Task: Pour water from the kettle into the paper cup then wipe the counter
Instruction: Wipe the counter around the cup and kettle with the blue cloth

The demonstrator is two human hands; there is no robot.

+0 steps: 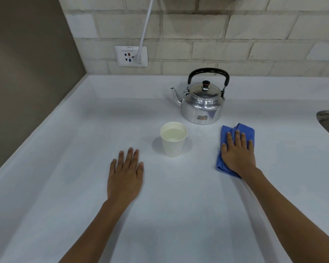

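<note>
Now the counter (84, 186) is big, hard and smooth. At 12 o'clock stands the kettle (202, 103), likely heavy; lift it by the top handle. In the middle sits the cup (173, 141), full, light, easy to squash or tip. At 3 o'clock the soft cloth (243, 130) lies under the flat, open right hand (237, 154). At 9 o'clock the left hand (125, 173) lies flat, open, holding nothing.

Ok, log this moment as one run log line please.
stage: wiping | paper cup: holds water, upright | kettle: set down behind cup | right hand: flat on blue cloth | left hand: flat on counter
</note>
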